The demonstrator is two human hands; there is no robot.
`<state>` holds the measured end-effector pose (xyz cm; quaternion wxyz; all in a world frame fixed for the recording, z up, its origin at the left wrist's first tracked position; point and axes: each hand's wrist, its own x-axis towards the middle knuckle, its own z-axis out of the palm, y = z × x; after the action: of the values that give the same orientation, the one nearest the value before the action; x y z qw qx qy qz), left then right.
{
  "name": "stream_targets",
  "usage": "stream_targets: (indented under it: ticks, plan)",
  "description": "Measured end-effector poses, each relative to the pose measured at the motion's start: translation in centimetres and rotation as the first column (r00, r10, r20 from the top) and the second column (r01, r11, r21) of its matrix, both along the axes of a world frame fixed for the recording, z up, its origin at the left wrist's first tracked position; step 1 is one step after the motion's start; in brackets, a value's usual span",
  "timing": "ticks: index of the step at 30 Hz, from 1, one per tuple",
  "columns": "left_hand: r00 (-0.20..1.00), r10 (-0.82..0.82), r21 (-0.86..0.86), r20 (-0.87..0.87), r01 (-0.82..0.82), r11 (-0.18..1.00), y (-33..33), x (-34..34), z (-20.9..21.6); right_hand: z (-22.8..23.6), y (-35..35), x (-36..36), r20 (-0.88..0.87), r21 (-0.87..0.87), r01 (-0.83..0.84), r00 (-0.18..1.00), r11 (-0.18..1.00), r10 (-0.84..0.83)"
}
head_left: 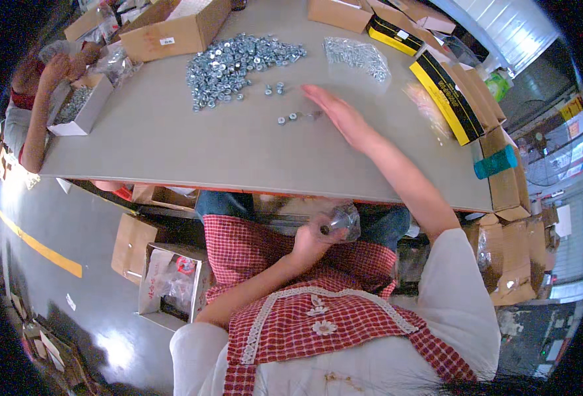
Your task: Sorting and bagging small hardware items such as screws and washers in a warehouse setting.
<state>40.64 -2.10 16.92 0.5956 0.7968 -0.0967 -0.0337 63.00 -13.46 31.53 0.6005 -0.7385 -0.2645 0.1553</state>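
Note:
My left hand (313,239) is closed around a clear plastic bag (345,222) above my lap, just below the table's front edge. What is inside the bag is hard to make out. My right hand (341,117) reaches over the grey table (192,148), its fingers stretched out flat and nothing in them. Just left of it lie a few small round silver metal parts with holes (286,119). Two small clusters of the same kind sit a little farther away (275,88). Beyond them spreads a large loose pile of these metal parts (235,63).
A flat clear bag of small metal pieces (357,59) lies beyond my right hand. Yellow-and-black boxes (446,96) and a teal cylinder (496,162) line the right side. At far left, another person's arm (37,129) is beside a white box of small parts (84,109).

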Motion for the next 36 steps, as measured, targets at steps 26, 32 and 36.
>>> stream_targets:
  ticks: [26, 32, 36]
  plan:
    - [1.0, 0.002, 0.027, -0.005, -0.002, 1.0, -0.2, -0.3, -0.6, 0.1, 3.4, -3.3, 0.137, -0.044, -0.242, 0.96, 0.969, 0.246]
    - [0.998, -0.034, 0.027, -0.044, 0.035, 0.999, 0.0, 0.2, 1.0, 1.8, -1.8, -10.6, -0.049, 0.023, -0.381, 0.923, 0.924, 0.382]
    - [0.997, -0.023, 0.012, -0.077, 0.024, 1.0, -0.3, 0.5, 0.2, 2.7, -4.4, -14.2, 0.068, 0.235, -0.31, 0.951, 0.921, 0.302]
